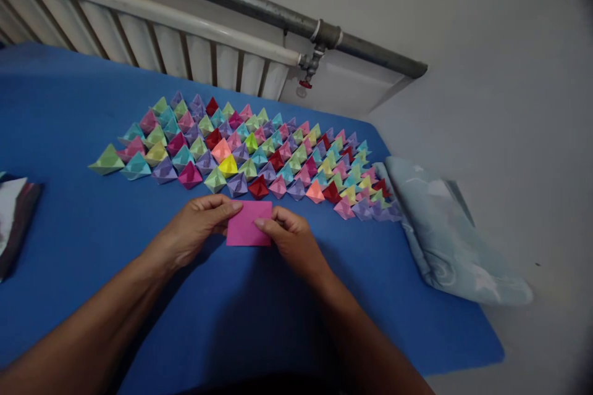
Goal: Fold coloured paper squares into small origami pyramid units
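A pink square of paper (248, 231) is held up between both hands, above the blue surface (259, 302). My left hand (201, 222) pinches its upper left edge, thumb on the front. From the right side, my right hand (290, 231) grips the sheet with its thumb lying on the front face. The fingers behind the paper are partly hidden. Just beyond the hands stand rows of small folded paper boats (248, 168) in green, purple, red, pink, blue and yellow.
Behind the boats are a white radiator (169, 43) and a metal pipe (259, 6) with a red-handled valve (306, 83). A folded pale blue cloth (445, 228) lies at the right by the wall. A dark and white item (18, 216) sits at the left edge.
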The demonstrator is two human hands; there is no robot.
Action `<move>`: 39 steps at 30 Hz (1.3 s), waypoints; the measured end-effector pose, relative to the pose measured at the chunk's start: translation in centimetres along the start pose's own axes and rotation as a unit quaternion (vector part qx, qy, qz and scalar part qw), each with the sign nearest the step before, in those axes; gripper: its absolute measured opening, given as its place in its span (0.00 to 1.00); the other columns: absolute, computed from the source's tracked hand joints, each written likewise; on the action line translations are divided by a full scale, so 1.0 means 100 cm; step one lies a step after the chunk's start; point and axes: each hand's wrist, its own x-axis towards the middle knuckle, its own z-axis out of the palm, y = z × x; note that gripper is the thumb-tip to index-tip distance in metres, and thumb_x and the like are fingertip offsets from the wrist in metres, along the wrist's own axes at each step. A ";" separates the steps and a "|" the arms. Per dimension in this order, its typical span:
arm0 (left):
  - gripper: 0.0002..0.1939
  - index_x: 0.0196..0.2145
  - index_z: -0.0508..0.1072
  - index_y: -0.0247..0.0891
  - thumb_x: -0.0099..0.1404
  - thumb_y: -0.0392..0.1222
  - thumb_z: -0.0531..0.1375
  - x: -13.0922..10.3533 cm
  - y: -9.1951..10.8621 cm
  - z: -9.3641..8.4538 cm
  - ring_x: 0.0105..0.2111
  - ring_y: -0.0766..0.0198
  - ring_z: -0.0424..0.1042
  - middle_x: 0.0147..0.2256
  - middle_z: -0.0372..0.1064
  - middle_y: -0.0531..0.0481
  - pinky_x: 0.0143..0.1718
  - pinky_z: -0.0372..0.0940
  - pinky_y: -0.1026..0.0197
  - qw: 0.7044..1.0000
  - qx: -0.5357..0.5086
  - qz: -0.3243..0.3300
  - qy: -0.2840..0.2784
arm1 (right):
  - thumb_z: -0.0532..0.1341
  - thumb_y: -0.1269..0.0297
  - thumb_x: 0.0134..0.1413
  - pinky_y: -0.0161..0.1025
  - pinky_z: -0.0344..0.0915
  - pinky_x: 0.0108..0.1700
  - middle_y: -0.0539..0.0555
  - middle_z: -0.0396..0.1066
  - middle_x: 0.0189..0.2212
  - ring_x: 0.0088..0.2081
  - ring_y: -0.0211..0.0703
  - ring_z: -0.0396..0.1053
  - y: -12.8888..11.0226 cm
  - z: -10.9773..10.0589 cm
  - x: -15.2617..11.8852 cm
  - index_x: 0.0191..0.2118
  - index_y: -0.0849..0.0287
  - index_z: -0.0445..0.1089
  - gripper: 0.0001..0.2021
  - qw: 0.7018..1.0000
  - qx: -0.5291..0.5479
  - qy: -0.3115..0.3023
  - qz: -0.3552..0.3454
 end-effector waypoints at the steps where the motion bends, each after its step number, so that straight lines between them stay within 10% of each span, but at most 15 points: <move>1: 0.18 0.21 0.74 0.36 0.45 0.50 0.74 0.000 0.000 0.000 0.21 0.69 0.66 0.20 0.68 0.55 0.26 0.63 0.66 1.000 0.004 0.007 0.001 | 0.66 0.51 0.47 0.33 0.54 0.30 0.45 0.60 0.22 0.26 0.34 0.55 -0.001 0.000 0.000 0.25 0.57 0.65 0.15 1.000 -0.002 -0.014 0.007; 10: 0.18 0.17 0.70 0.37 0.49 0.48 0.72 0.001 -0.002 0.001 0.16 0.74 0.53 0.15 0.59 0.58 0.18 0.48 0.67 0.999 -0.007 0.038 0.027 | 0.63 0.52 0.51 0.33 0.56 0.27 0.45 0.62 0.19 0.23 0.33 0.60 -0.002 0.000 -0.003 0.24 0.57 0.66 0.15 0.997 -0.024 -0.061 0.028; 24: 0.16 0.31 0.80 0.33 0.46 0.45 0.74 -0.003 -0.009 0.004 0.22 0.65 0.70 0.25 0.76 0.47 0.25 0.64 0.63 1.000 -0.007 -0.019 -0.018 | 0.63 0.50 0.50 0.32 0.56 0.24 0.44 0.64 0.17 0.20 0.32 0.60 0.004 0.007 -0.001 0.26 0.57 0.68 0.15 0.997 -0.004 -0.045 0.055; 39: 0.15 0.19 0.72 0.35 0.42 0.44 0.74 -0.003 0.004 -0.002 0.17 0.73 0.61 0.17 0.66 0.56 0.20 0.55 0.69 1.000 0.015 0.001 0.025 | 0.67 0.55 0.46 0.32 0.58 0.25 0.45 0.67 0.22 0.22 0.32 0.62 -0.002 -0.004 0.001 0.31 0.58 0.69 0.13 0.994 -0.019 -0.092 0.057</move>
